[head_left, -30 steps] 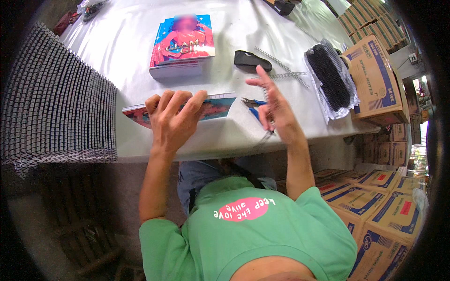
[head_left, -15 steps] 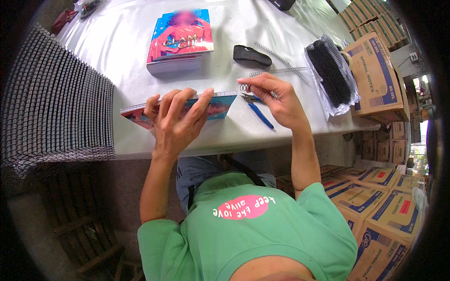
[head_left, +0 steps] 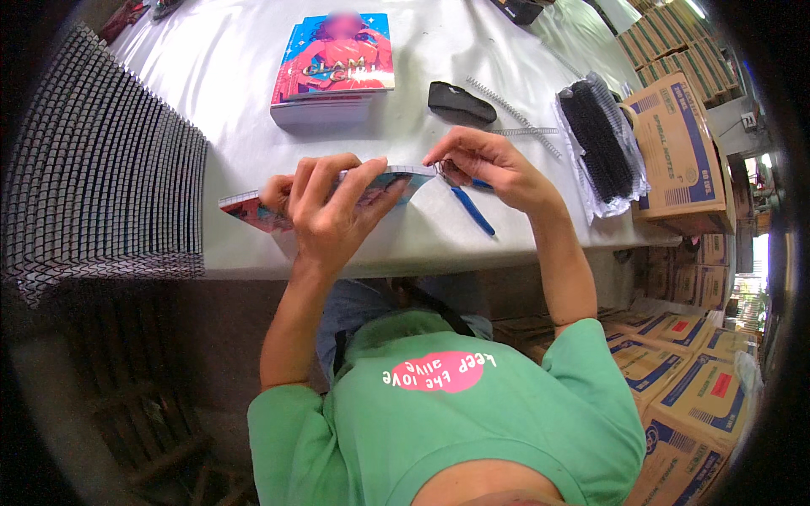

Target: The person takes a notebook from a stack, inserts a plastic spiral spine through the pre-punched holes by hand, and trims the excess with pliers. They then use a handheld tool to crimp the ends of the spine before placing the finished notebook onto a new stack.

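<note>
A notebook [head_left: 250, 211] with a pink and blue cover is tilted up on the white tabletop, its bound edge upward. My left hand [head_left: 325, 202] grips it along that edge, fingers over the top. At the notebook's right corner, my right hand [head_left: 504, 169] pinches the end of a metal spiral coil [head_left: 442, 168]; how far the coil runs along the edge is hidden. Cutting pliers with blue handles [head_left: 473, 211] lie just beneath my right hand, which partly covers them. Beyond my hands is a stack of similar notebooks [head_left: 336, 69] with glossy covers.
A large mass of spiral coils [head_left: 101, 169] fills the table's left end. A black pouch [head_left: 461, 103] and loose metal coils [head_left: 510, 110] lie behind my right hand. Further right are wrapped black coils [head_left: 597, 139] and a carton [head_left: 675, 152]. More cartons [head_left: 675, 363] stand below.
My right hand has moved closer to the notebook's corner and now covers more of the pliers. My left hand still grips the notebook, its fingers slightly shifted. The whole view has moved a little.
</note>
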`<control>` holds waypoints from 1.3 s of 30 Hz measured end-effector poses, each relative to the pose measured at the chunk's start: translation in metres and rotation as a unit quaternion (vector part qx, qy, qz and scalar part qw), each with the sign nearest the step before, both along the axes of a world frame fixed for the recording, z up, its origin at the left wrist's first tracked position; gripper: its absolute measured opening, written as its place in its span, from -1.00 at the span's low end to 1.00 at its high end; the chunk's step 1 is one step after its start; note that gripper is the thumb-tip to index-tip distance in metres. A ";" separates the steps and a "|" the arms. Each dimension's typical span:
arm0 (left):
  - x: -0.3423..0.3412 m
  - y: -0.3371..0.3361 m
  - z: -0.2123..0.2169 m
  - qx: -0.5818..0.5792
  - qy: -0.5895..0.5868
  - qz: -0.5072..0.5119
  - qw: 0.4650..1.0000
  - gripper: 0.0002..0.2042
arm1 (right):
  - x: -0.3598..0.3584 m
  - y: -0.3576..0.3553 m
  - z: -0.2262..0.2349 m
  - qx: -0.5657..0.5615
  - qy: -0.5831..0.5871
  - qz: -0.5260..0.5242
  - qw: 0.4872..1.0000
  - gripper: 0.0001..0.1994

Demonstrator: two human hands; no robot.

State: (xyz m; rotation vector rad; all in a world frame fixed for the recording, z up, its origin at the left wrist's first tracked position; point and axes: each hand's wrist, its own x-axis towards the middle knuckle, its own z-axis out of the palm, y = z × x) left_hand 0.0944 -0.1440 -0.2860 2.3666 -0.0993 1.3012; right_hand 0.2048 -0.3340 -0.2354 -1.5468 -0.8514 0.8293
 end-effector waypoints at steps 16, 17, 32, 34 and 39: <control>0.003 -0.004 -0.001 0.005 -0.025 -0.004 1.000 -0.71 | -0.004 0.000 -0.002 -0.040 -0.267 0.003 0.963 -0.68; 0.001 -0.004 -0.001 0.018 -0.025 -0.001 1.000 -0.71 | -0.004 -0.001 -0.001 -0.044 -0.250 0.017 0.967 -0.70; -0.042 0.016 -0.007 0.335 -0.170 0.036 0.926 -0.89 | -0.035 -0.010 0.019 -0.015 -0.386 0.071 0.920 -0.71; -0.044 0.016 -0.002 0.278 -0.135 0.010 0.951 -0.86 | -0.036 -0.011 0.021 -0.017 -0.383 0.080 0.920 -0.70; -0.031 0.004 0.009 0.062 -0.016 -0.028 0.998 -0.76 | -0.041 -0.011 0.018 -0.017 -0.395 0.023 0.918 -0.66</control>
